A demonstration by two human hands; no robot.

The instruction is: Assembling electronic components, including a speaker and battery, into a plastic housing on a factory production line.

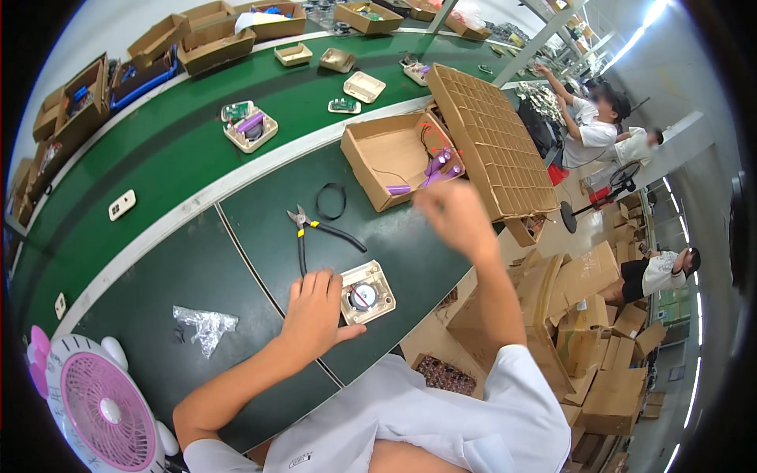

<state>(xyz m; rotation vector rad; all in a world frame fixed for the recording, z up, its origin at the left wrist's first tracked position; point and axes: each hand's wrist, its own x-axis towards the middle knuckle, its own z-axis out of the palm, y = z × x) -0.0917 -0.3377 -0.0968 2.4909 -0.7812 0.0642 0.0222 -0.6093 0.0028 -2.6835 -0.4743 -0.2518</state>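
Note:
My left hand [310, 317] is closed on the left side of a beige plastic housing [384, 298], its thumb along the near edge. Inside the housing sits a round silver speaker [363, 296] with a red wire. My right hand [457, 219], smeared by motion, is at the near right corner of an open cardboard box [369, 167]. Several purple cylindrical batteries [438, 162] with thin wires lie in that box. Whether the right hand holds anything is hidden by the blur. Wire cutters [303, 230] with black and yellow handles lie beyond my left hand.
A black cable loop [331, 202] lies near the cutters. A cardboard divider tray [493, 134] leans by the box. On the green conveyor [169, 158] is a housing with a battery [251, 128]. A pink fan [109, 406] and clear plastic bag [206, 325] are at left.

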